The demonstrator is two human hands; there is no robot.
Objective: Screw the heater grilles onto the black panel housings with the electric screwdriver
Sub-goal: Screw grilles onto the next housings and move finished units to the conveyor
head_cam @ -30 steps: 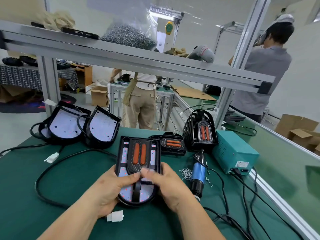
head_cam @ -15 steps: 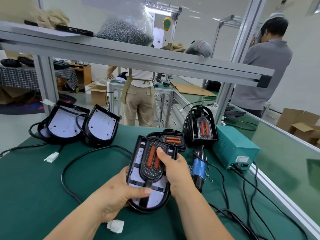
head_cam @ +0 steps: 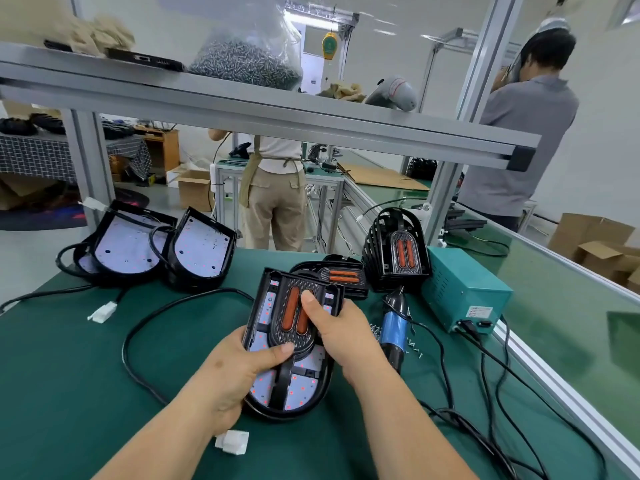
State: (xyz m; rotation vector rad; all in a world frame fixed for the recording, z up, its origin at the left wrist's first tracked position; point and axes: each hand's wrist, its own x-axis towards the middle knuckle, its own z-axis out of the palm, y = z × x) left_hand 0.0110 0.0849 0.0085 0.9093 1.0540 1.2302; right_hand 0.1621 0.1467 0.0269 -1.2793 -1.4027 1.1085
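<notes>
Left hand (head_cam: pixel 235 372) and right hand (head_cam: pixel 343 337) pinch grille (head_cam: pixel 289 341) onto housing (head_cam: pixel 277 414), near worktop (head_cam: pixel 69 375) front edge; seat flush, holes aligned, before lifting screwdriver (head_cam: pixel 393 327).

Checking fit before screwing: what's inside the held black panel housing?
A heater grille with two orange elements, over the panel housing's white board dotted red. The right hand and left hand cover grille edges; the board beneath is hidden.

Both our bare forearms reach in from below. Our left hand (head_cam: pixel 235 372) grips the panel housing (head_cam: pixel 298 389) from its left, thumb on top. Our right hand (head_cam: pixel 343 334) grips its right edge, thumb laid across the top.
</notes>
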